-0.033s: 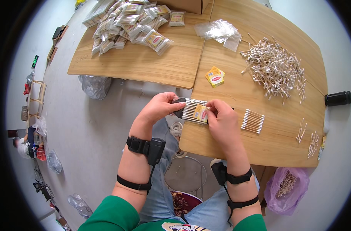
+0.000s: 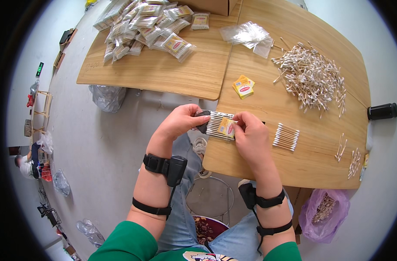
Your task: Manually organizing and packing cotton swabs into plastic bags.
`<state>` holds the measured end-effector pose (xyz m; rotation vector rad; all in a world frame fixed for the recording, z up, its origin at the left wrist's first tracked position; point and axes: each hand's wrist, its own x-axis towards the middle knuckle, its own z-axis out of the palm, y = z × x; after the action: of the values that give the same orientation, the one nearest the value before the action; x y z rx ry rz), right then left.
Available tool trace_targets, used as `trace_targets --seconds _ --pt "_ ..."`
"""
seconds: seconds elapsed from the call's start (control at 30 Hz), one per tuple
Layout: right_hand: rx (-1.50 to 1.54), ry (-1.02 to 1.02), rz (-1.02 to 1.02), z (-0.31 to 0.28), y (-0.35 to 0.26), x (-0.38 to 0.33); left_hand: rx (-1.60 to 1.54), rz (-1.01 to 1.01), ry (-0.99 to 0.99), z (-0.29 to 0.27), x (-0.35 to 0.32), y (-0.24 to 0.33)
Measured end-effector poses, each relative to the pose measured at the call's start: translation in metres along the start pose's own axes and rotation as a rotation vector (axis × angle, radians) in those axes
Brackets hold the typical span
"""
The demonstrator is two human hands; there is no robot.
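At the table's near left corner, my left hand (image 2: 181, 118) is closed on the left end of a flat row of cotton swabs (image 2: 214, 123). Something dark shows by its thumb. My right hand (image 2: 252, 135) pinches the right end, where a small yellow card (image 2: 226, 127) lies over the swabs. Whether a clear bag encloses the row, I cannot tell. Just right of my right hand lies another neat row of swabs (image 2: 286, 137). Beyond my hands are loose yellow cards (image 2: 243, 87), and past them a stack of clear plastic bags (image 2: 250, 37).
A large heap of loose swabs (image 2: 311, 78) covers the table's right side. Filled swab packs (image 2: 150, 28) pile up at the far left, beside a cardboard box (image 2: 211, 6). A black cylinder (image 2: 382, 111) stands off the right edge. Below hangs a purple bag (image 2: 313, 222) with swabs inside.
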<state>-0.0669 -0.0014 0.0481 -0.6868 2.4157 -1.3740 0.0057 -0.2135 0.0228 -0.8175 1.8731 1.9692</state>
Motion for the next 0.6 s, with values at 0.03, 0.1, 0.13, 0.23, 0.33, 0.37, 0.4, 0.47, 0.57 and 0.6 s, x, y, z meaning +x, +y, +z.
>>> trace_targets --seconds 0.03,0.1,0.13,0.23,0.33,0.37,0.4,0.47,0.57,0.6 --pt "-0.001 0.001 0.000 0.001 0.000 0.001 0.000 0.000 -0.001 0.001 0.000 0.001" --pt "-0.022 0.026 -0.036 0.005 0.003 0.002 0.009 -0.011 -0.004 0.002 -0.001 0.004" --pt "-0.021 0.025 -0.036 0.006 0.003 0.003 0.009 -0.012 -0.003 0.001 -0.001 0.004" --pt "-0.056 0.038 -0.065 0.008 0.004 0.004 -0.005 0.002 -0.009 0.001 -0.001 0.004" --pt "-0.085 -0.004 -0.074 0.005 0.005 0.008 0.003 0.006 -0.001 0.002 -0.001 0.005" --pt "-0.086 -0.021 -0.058 0.004 0.003 0.009 -0.001 0.006 -0.008 0.002 0.000 0.004" --pt "-0.088 -0.037 -0.043 0.003 0.001 0.010 -0.006 0.007 -0.015 0.002 0.001 0.003" --pt "-0.082 -0.037 -0.033 0.005 -0.003 0.009 0.014 0.005 -0.020 0.000 0.002 0.001" --pt "-0.133 -0.001 -0.050 0.003 -0.002 0.007 -0.001 -0.004 -0.045 -0.004 0.000 -0.001" --pt "-0.189 0.034 -0.076 0.002 0.000 0.007 -0.037 -0.012 -0.064 -0.007 -0.001 -0.002"
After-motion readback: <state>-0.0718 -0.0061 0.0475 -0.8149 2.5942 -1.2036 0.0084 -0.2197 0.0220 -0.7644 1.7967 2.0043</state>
